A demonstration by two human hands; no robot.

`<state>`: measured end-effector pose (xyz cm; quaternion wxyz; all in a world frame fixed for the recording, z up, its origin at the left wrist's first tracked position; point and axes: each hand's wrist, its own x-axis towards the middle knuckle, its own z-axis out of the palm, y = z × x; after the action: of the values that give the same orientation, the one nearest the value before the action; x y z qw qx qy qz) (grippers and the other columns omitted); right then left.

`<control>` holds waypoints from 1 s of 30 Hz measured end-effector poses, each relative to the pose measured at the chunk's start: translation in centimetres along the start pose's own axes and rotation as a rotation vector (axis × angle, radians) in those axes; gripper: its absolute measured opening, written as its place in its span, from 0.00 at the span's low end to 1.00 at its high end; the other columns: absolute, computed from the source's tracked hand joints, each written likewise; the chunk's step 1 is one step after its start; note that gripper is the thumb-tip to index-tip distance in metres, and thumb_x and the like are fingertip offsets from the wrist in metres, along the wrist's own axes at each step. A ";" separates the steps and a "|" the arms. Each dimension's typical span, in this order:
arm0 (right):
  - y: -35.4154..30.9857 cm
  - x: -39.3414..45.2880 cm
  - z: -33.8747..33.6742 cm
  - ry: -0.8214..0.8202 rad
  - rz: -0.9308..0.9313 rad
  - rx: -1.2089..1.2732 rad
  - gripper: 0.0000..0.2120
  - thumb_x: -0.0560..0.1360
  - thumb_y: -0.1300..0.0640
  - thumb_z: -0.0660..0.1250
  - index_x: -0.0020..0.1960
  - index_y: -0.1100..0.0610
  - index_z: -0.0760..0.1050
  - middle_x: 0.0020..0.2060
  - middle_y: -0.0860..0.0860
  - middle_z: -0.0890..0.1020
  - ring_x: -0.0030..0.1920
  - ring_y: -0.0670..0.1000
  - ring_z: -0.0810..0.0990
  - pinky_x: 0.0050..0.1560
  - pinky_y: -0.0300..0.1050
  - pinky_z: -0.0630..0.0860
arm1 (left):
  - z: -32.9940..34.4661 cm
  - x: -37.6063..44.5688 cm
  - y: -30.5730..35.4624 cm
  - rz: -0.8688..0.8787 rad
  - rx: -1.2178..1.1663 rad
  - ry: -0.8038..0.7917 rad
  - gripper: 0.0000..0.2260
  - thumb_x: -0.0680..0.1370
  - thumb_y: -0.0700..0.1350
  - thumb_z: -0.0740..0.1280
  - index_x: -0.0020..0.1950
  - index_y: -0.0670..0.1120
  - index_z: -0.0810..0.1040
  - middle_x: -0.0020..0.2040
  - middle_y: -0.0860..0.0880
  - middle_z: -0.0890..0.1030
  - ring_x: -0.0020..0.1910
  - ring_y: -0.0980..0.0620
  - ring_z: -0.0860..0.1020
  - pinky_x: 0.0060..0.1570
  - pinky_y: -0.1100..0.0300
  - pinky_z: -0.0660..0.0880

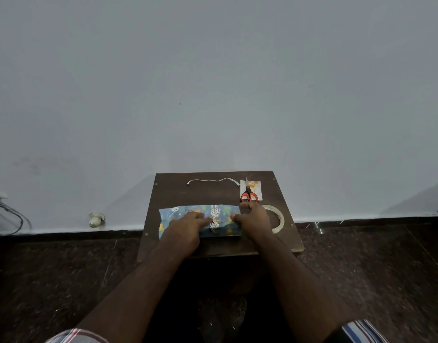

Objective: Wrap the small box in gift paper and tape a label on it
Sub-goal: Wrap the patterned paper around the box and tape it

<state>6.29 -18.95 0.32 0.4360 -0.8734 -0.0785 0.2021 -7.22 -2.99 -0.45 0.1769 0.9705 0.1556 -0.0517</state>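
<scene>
Both forearms reach forward from the bottom of the view, checked sleeves at the elbows, toward a small dark table (220, 246) set against a pale wall.

Left hand (185, 230): lies palm-down on the gift paper (188, 211), fingers extended toward the centre seam. Judged purpose: to pin the overlapped paper flat so the wrap does not spring open.

Right hand (252, 221): sits at the right end of the bundle, fingers curled over the paper's end edge, thumb pointing inward toward the seam. Judged purpose: to hold or fold in the loose end flap. Whether the fingers pinch the paper or only press it cannot be told with certainty.

Box: not directly visible. It is judged to lie inside the paper, under the two hands, at the middle of the table. The paper is blue with printed figures and extends well to the left of the left hand, so that end appears unfolded.

Supplies, all on the far and right part of the table, within the right hand's reach:
- Tape roll (277, 219), flat, just beside the right hand.
- Scissors (249, 194), orange-handled, lying on a small white printed piece (258, 188), possibly the label.
- White strip (213, 180), loose near the far edge.

Stage, as judged: body wrap closed; end folds and label not yet done.

On the floor at left lie some cables (7, 219) and a small white object (96, 219).
</scene>
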 end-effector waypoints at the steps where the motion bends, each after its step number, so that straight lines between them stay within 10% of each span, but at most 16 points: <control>1: 0.1 0.0 0.0 0.003 -0.001 -0.022 0.25 0.72 0.53 0.77 0.67 0.54 0.76 0.64 0.53 0.79 0.61 0.53 0.79 0.60 0.55 0.79 | 0.0 0.0 -0.1 0.003 -0.016 0.001 0.31 0.76 0.35 0.60 0.76 0.58 0.69 0.75 0.53 0.68 0.74 0.49 0.68 0.69 0.45 0.69; 12: 0.1 -0.1 0.2 0.013 -0.030 -0.069 0.23 0.73 0.52 0.76 0.66 0.52 0.75 0.62 0.51 0.80 0.59 0.52 0.80 0.58 0.54 0.80 | -0.2 0.4 0.5 -0.019 0.000 0.015 0.30 0.76 0.35 0.61 0.76 0.57 0.69 0.76 0.52 0.67 0.74 0.48 0.67 0.75 0.46 0.62; 17: 1.5 -0.4 -2.6 0.055 -0.133 -0.167 0.12 0.76 0.53 0.72 0.59 0.52 0.80 0.47 0.48 0.84 0.50 0.48 0.81 0.44 0.37 0.75 | -0.5 0.4 1.3 -0.024 0.055 0.051 0.27 0.77 0.37 0.60 0.75 0.55 0.70 0.75 0.51 0.69 0.74 0.49 0.66 0.75 0.48 0.60; 30: 5.4 -0.3 -5.9 -0.001 -0.175 -0.754 0.13 0.77 0.61 0.62 0.57 0.58 0.80 0.56 0.57 0.81 0.58 0.59 0.76 0.58 0.49 0.75 | 0.5 0.1 1.4 -0.017 0.071 0.120 0.19 0.83 0.43 0.59 0.71 0.56 0.73 0.71 0.52 0.73 0.68 0.48 0.72 0.62 0.49 0.74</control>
<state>8.24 -26.61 -0.71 0.0996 -0.9624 -0.2217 0.1217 -6.69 -4.40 -0.46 0.1325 0.9761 0.1724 -0.0006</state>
